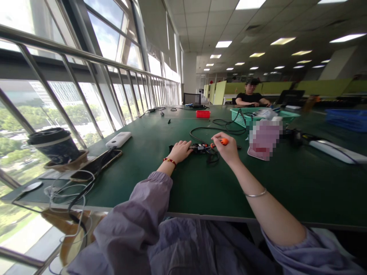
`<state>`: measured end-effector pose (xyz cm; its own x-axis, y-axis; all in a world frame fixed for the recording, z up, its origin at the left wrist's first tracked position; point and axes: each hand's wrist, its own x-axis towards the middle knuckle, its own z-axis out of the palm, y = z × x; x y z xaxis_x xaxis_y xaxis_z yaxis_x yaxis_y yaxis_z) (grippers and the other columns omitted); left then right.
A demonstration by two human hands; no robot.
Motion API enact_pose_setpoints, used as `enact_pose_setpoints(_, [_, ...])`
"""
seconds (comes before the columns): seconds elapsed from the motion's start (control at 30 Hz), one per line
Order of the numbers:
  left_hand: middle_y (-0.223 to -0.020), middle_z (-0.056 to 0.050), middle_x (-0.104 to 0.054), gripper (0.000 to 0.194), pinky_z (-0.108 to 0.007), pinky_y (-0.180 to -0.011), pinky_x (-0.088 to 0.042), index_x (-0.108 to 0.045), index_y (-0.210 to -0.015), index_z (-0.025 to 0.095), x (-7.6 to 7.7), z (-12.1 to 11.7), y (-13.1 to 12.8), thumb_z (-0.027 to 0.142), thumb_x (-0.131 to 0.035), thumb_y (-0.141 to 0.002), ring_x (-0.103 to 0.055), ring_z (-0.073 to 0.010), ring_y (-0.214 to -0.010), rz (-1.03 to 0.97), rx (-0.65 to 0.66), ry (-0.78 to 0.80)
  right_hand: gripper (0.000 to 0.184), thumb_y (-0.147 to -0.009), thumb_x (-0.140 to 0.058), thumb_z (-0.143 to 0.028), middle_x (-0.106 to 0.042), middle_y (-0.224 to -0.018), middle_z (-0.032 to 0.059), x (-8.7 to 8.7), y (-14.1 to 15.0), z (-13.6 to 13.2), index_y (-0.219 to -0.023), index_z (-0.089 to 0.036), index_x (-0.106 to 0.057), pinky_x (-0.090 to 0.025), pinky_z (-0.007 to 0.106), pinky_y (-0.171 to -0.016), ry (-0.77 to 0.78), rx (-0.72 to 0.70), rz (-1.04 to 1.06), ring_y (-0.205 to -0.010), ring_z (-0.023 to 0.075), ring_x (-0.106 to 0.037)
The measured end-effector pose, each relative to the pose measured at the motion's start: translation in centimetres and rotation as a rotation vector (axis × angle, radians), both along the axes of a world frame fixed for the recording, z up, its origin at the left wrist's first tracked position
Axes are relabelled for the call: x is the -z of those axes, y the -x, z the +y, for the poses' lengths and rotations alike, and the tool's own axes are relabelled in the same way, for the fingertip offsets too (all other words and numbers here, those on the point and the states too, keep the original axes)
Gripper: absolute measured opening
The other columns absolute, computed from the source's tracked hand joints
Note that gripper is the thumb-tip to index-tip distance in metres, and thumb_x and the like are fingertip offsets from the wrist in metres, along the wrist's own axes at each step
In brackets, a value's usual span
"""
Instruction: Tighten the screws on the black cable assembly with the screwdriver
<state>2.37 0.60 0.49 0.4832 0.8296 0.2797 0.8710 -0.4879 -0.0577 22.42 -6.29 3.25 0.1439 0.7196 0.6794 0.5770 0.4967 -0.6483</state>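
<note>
A small black device with orange and silver parts (201, 148) lies on the green table. My left hand (181, 151) rests over its left end, fingers bent down onto it and holding it against the table. In my right hand (228, 147) is a screwdriver (224, 141) with an orange handle, gripped between closed fingers. Its shaft points left at the device; whether the tip touches a screw is too small to tell. A black cable (197, 133) curves behind the device, and dark wire lies bunched just below it.
A phone (265, 141) and a green basket (239, 117) of items lie to the right, with a blue basket (345, 119) farther off. Back centre stands a red box (203, 114). At left are a cup (56, 145), a white power bank (118, 139) and cables. A person (250, 95) sits across.
</note>
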Motion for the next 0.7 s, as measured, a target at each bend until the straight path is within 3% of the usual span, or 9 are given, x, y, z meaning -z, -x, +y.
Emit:
enact_pose_setpoints(0.1, [-0.122, -0.012, -0.06, 0.047, -0.032, -0.089, -0.045, -0.054, -0.126, 0.017, -1.2, -0.1, 1.1, 0.044, -0.045, -0.09, -0.057, -0.0255, -0.109, -0.015, -0.073, 0.124, 0.017, -0.078, -0.051, -0.031, -0.068, -0.076, 0.0027, 0.1, 0.2, 0.0, -0.073, -0.02, -0.064, -0.044, 0.027, -0.067, 0.076, -0.113, -0.153, -0.073, 0.0171, -0.061])
enact_pose_setpoints(0.2, [-0.114, -0.009, -0.064, 0.044, -0.028, -0.081, -0.047, -0.065, -0.108, 0.019, -2.0, 0.2, 3.0, 0.051, -0.042, -0.088, -0.062, -0.0236, -0.101, -0.054, -0.13, 0.246, 0.02, -0.081, -0.052, -0.034, -0.067, -0.081, 0.0021, 0.6, 0.6, 0.1, -0.086, -0.022, -0.066, -0.045, 0.027, -0.061, 0.273, -0.265, -0.269, -0.068, 0.0149, -0.06])
enact_pose_setpoints(0.3, [-0.113, -0.009, -0.064, 0.048, -0.028, -0.081, -0.047, -0.065, -0.106, 0.018, -2.5, 0.6, 5.6, 0.054, -0.041, -0.086, -0.061, -0.025, -0.102, -0.087, -0.234, 0.238, 0.027, -0.081, -0.055, -0.04, -0.065, -0.096, 0.0026, 1.2, 1.1, 0.2, -0.1, -0.024, -0.065, -0.048, 0.027, -0.057, 0.471, -0.445, -0.311, -0.058, 0.01, -0.057])
enact_pose_setpoints(0.37, [-0.114, -0.01, -0.064, 0.047, -0.03, -0.081, -0.048, -0.064, -0.107, 0.019, -2.8, 0.7, 7.6, 0.055, -0.044, -0.085, -0.061, -0.0259, -0.103, -0.124, -0.344, 0.21, 0.029, -0.08, -0.056, -0.041, -0.063, -0.104, 0.0033, 1.5, 1.3, 0.2, -0.102, -0.024, -0.064, -0.051, 0.029, -0.06, 0.509, -0.506, -0.313, -0.057, 0.0078, -0.057])
enact_pose_setpoints(0.53, [-0.121, -0.012, -0.057, 0.044, -0.035, -0.078, -0.05, -0.06, -0.113, 0.021, -3.8, -0.2, 12.4, 0.049, -0.056, -0.079, -0.062, -0.0295, -0.104, -0.266, -0.68, 0.073, 0.03, -0.081, -0.055, -0.043, -0.063, -0.105, 0.0045, 1.7, 1.1, 0.3, -0.101, -0.023, -0.065, -0.053, 0.031, -0.064, 0.488, -0.48, -0.308, -0.066, 0.0112, -0.06])
enact_pose_setpoints(0.7, [-0.114, -0.013, -0.061, 0.043, -0.036, -0.075, -0.047, -0.059, -0.112, 0.019, -4.3, -1.6, 15.8, 0.042, -0.062, -0.076, -0.06, -0.0316, -0.102, -0.383, -0.86, -0.053, 0.029, -0.081, -0.056, -0.04, -0.062, -0.108, 0.0047, 2.1, 0.9, 0.6, -0.102, -0.024, -0.064, -0.052, 0.033, -0.064, 0.518, -0.438, -0.362, -0.058, 0.0082, -0.057])
